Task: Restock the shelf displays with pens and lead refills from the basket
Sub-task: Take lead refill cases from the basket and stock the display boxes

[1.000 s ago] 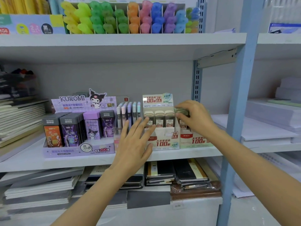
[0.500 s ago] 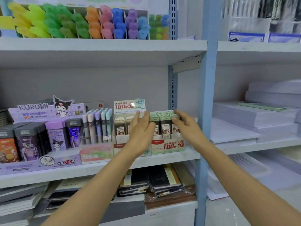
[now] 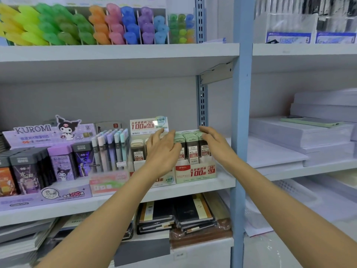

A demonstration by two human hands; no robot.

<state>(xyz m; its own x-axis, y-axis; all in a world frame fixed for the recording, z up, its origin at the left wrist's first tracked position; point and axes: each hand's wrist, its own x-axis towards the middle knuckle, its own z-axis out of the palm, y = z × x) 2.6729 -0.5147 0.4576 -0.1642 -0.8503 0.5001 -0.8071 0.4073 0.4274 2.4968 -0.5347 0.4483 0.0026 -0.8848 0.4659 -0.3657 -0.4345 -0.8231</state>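
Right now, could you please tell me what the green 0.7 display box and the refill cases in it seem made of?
The display box looks like matte printed cardboard: flat folded panels with a cut-out front. The refill cases appear to be hard, slightly glossy plastic, dark bodies with pale green caps and paper-like labels.

Matt metal shelf [image 3: 224, 181] — glossy card box [image 3: 195, 172]

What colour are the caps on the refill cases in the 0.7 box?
Pale green; the caps show best in the head view.
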